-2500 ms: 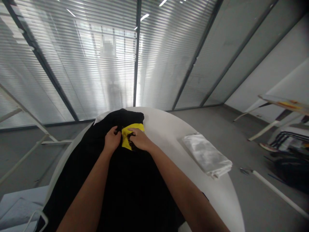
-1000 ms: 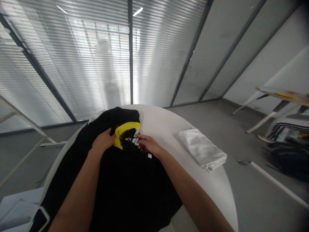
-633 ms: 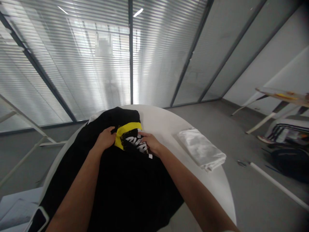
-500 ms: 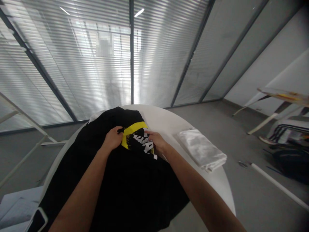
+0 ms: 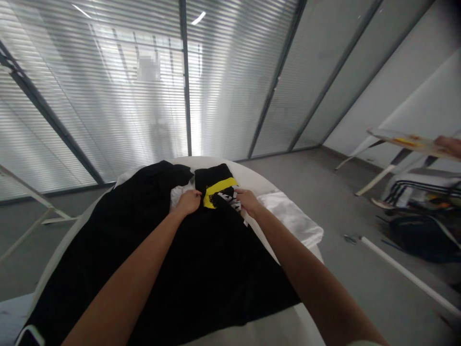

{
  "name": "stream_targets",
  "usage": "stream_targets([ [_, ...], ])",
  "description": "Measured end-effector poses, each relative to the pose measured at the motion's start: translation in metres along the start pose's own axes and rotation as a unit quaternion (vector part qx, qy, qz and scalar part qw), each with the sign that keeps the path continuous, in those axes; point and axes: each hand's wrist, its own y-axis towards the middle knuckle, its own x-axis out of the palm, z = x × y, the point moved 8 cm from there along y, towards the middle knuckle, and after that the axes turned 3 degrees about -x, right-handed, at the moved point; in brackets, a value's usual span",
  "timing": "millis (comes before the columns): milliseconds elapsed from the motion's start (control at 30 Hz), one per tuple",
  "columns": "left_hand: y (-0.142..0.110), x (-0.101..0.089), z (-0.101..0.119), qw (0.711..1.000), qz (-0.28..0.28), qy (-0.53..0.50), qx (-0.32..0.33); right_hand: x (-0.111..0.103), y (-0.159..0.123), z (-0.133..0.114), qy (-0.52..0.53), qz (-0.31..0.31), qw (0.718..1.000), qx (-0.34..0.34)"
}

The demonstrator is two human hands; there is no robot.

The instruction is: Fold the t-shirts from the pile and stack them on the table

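Observation:
A black garment lies spread over a round white table. Its far part shows a yellow and white print. My left hand is closed on the black cloth just left of the print, beside a patch of white fabric. My right hand pinches the cloth at the right edge of the print. Both arms stretch forward over the garment.
A folded white cloth lies on the table's right side. Glass walls with blinds stand behind. A white table frame is at left, another table at right, with bags and a white pole on the floor.
Both hands have pulled the printed part to the right and farther away, uncovering white fabric at left. The black cloth now lies wider over the table.

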Motion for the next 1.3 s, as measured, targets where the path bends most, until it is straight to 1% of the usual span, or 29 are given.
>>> stream_targets([
  [100, -0.007, -0.011, -0.013, 0.998, 0.007, 0.051, -0.028, -0.003, 0.014, -0.003, -0.048, 0.02, 0.998, -0.024],
  [167, -0.021, -0.011, -0.021, 0.995, -0.025, 0.091, -0.04, -0.002, 0.02, -0.008, -0.055, 0.018, 0.998, -0.039],
  [233, -0.039, -0.006, -0.022, 0.989, -0.06, 0.127, -0.04, 0.0, 0.024, -0.016, -0.057, 0.012, 0.997, -0.053],
  [267, -0.049, -0.004, -0.021, 0.987, -0.058, 0.142, -0.043, 0.002, 0.025, -0.02, -0.067, 0.012, 0.996, -0.058],
  [333, -0.065, -0.004, -0.016, 0.985, -0.014, 0.164, -0.056, 0.002, 0.025, -0.026, -0.103, 0.026, 0.993, -0.06],
  [433, -0.08, 0.009, -0.006, 0.991, -0.016, 0.131, -0.037, 0.001, 0.017, -0.035, -0.153, 0.062, 0.985, -0.055],
  [500, -0.087, 0.013, -0.004, 0.994, -0.031, 0.106, -0.027, 0.002, 0.003, -0.043, -0.181, 0.075, 0.978, -0.066],
  [567, -0.097, 0.009, -0.009, 0.992, -0.026, 0.117, -0.043, 0.003, -0.02, -0.052, -0.253, 0.076, 0.961, -0.082],
  [600, -0.103, 0.004, -0.012, 0.989, -0.017, 0.137, -0.056, 0.005, -0.035, -0.055, -0.304, 0.074, 0.946, -0.084],
  [667, -0.117, -0.007, -0.016, 0.98, -0.005, 0.186, -0.072, 0.007, -0.068, -0.053, -0.391, 0.077, 0.915, -0.058],
  [700, -0.124, -0.01, -0.017, 0.977, -0.007, 0.203, -0.069, 0.007, -0.085, -0.051, -0.423, 0.09, 0.901, -0.04],
  [733, -0.131, -0.011, -0.017, 0.976, -0.018, 0.21, -0.056, 0.008, -0.102, -0.049, -0.453, 0.106, 0.885, -0.034],
  [767, -0.136, -0.01, -0.016, 0.977, -0.032, 0.208, -0.036, 0.012, -0.117, -0.046, -0.479, 0.11, 0.87, -0.039],
  [833, -0.142, -0.008, -0.013, 0.982, -0.052, 0.183, 0.001, 0.021, -0.139, -0.035, -0.513, 0.095, 0.852, -0.047],
  [900, -0.142, -0.005, -0.012, 0.99, -0.061, 0.124, 0.025, 0.028, -0.149, -0.024, -0.529, 0.081, 0.842, -0.063],
  [967, -0.138, -0.003, -0.014, 0.998, -0.052, 0.035, 0.02, 0.026, -0.148, -0.017, -0.536, 0.079, 0.837, -0.075],
  [1067, -0.133, 0.0, -0.021, 0.997, -0.008, -0.073, -0.01, 0.018, -0.135, -0.014, -0.541, 0.076, 0.834, -0.081],
  [1100, -0.133, 0.003, -0.024, 0.996, 0.001, -0.093, -0.012, 0.015, -0.131, -0.015, -0.541, 0.073, 0.834, -0.081],
  [1133, -0.134, 0.006, -0.024, 0.994, -0.001, -0.105, -0.003, 0.013, -0.127, -0.015, -0.541, 0.07, 0.834, -0.082],
  [1233, -0.14, 0.015, -0.023, 0.992, -0.04, -0.116, 0.042, 0.01, -0.127, -0.019, -0.538, 0.074, 0.835, -0.09],
  [1300, -0.146, 0.014, -0.023, 0.991, -0.056, -0.106, 0.062, 0.008, -0.133, -0.021, -0.538, 0.081, 0.835, -0.082],
])
